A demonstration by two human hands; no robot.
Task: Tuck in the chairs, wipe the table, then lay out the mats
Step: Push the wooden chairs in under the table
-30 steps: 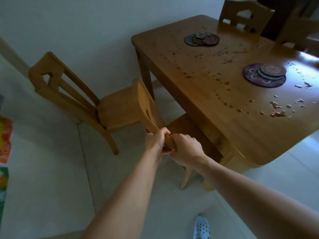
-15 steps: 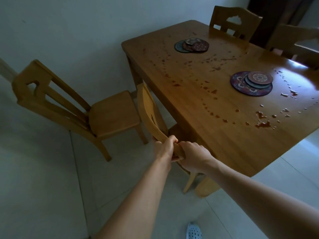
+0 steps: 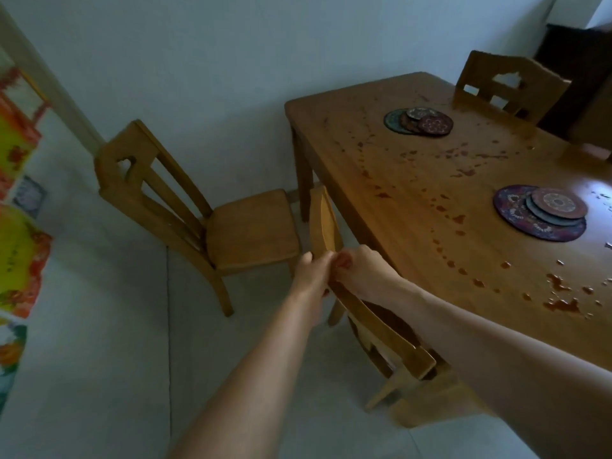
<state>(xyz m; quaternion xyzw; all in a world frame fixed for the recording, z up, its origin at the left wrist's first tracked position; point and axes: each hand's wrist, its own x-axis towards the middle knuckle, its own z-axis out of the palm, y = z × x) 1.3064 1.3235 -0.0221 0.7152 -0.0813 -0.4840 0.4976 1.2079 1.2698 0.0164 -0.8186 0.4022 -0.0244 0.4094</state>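
The near wooden chair (image 3: 381, 323) stands pushed under the long side of the wooden table (image 3: 414, 207), only its backrest showing. My left hand (image 3: 311, 270) and my right hand (image 3: 361, 270) both grip the top rail of that backrest, side by side. A second chair (image 3: 205, 207) stands out from the table's short end, seat facing the table. Red-brown spills and crumbs (image 3: 563, 303) dot the tabletop. Two stacks of round patterned mats lie on it: one far stack (image 3: 419, 122), one nearer stack (image 3: 539, 212).
A third chair (image 3: 506, 89) is tucked in at the far side, beside a dark cabinet (image 3: 576, 67). A pale wall runs behind the table. Colourful objects (image 3: 16, 226) line the left edge. Tiled floor (image 3: 99, 359) lies in front of the second chair.
The chair I hold has slid further under the table, and my view has shifted right and closer. My hands keep their grip on the backrest.
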